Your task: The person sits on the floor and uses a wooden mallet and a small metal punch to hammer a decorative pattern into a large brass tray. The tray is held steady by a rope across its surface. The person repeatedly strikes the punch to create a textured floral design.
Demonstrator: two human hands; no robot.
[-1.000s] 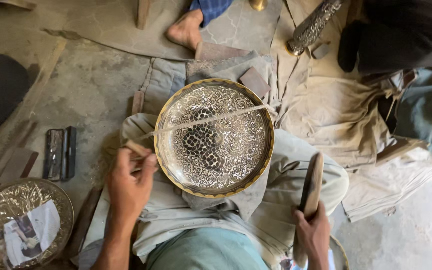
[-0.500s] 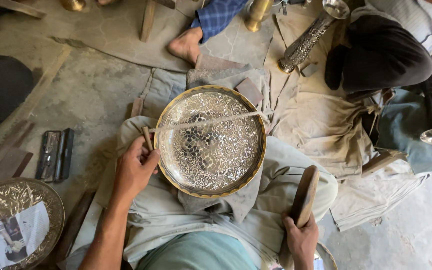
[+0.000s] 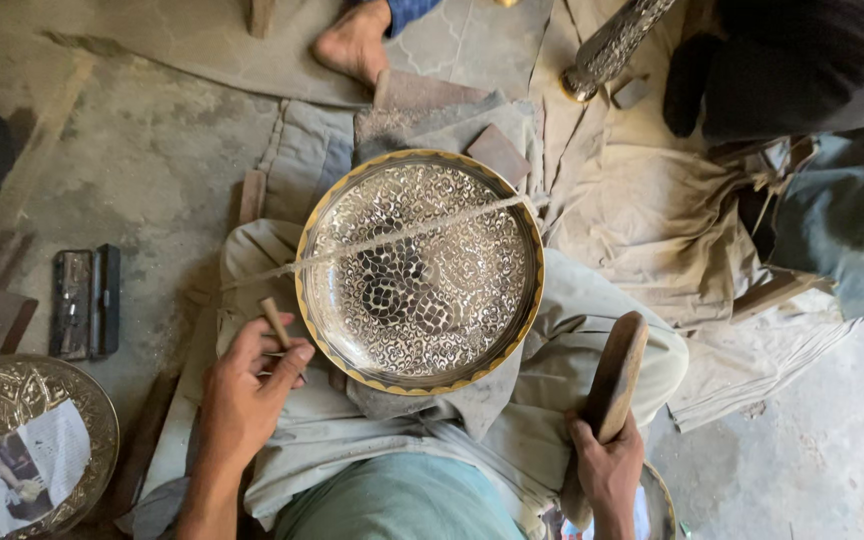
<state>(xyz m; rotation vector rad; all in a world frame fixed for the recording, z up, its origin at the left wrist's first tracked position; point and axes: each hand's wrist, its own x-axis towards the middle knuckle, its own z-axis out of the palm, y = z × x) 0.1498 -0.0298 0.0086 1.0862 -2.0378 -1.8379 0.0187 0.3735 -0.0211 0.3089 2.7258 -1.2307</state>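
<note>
Nearest the camera, both forearms rise from the bottom edge over the person's lap. The right hand (image 3: 607, 470) is wrapped in a fist around the lower end of a flat wooden mallet (image 3: 612, 385), which stands tilted up and slightly to the right over the right thigh, its rounded head well apart from the plate. The left hand (image 3: 247, 385) sits over the left thigh with wrist straight and fingers curled inward; thumb and forefinger pinch a short wooden-handled chisel (image 3: 275, 322) that leans up and to the left, just beside the plate's left rim without clearly touching it.

Between the hands, resting on the cloth-covered lap, lies the engraved round metal plate (image 3: 420, 270), silvery with dense scrollwork and a brass-coloured rim. A pale string (image 3: 392, 238) runs across its face from lower left to upper right.

To the left on the concrete floor (image 3: 142, 160) lie a dark oblong tool case (image 3: 85, 302) and, at the lower corner, a second engraved plate (image 3: 27, 445) with a paper picture lying in it.

Farther off, small wooden blocks (image 3: 497, 152) sit just beyond the plate's far rim. Past them a bare foot (image 3: 354, 42) of another person rests on the floor, and to the upper right an engraved metal vase (image 3: 612, 45) lies tilted on tan cloth (image 3: 642, 210).
</note>
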